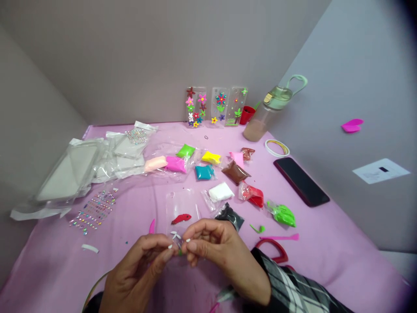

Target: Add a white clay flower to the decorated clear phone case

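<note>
Left hand (140, 271): pinches green piece (180, 251).
Right hand (224, 250): pinches it too.
Care: I think press softly; clear case (182, 204) at 12 o'clock.

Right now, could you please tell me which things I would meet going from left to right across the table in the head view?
Clear case package → peach clay packet → magenta clay packet → yellow clay packet → brown clay packet → black phone.
</note>
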A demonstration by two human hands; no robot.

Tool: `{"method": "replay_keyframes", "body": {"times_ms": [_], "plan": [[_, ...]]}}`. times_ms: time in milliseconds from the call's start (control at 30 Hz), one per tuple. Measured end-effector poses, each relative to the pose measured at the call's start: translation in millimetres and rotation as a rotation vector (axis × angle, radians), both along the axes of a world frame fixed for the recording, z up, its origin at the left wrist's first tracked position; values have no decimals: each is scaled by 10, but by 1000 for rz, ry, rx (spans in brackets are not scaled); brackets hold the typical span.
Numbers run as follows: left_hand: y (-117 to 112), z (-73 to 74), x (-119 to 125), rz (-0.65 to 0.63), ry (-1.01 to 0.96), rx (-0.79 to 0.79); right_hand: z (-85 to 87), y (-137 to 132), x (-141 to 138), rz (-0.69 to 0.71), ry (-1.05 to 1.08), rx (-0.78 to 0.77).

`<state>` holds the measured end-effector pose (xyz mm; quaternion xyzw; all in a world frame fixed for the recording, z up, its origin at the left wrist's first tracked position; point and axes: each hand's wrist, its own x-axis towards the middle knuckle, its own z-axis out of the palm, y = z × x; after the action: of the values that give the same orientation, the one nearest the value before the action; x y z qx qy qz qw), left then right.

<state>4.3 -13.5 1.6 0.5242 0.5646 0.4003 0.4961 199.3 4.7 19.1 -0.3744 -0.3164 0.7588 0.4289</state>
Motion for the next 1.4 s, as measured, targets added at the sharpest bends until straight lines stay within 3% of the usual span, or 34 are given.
{"method": "replay_keyframes", "body": {"times_ms": [300, 500, 833, 1233, 1400], "plan": [[-39, 24, -79, -69, 102, 4, 56, 6, 22, -30, -140, 16], [-13, -8, -35, 17, 97, -24, 35, 21, -11, -24, -77, -48], [-50, -83, -165, -42, 159, -27, 65, 13, 28, -44, -161, 21], [25, 24, 17, 130, 27, 59, 49, 18, 9, -18, -131, -26], [21, 57, -18, 54, 103, 76, 59, 23, 24, -25, -198, 26]]}}
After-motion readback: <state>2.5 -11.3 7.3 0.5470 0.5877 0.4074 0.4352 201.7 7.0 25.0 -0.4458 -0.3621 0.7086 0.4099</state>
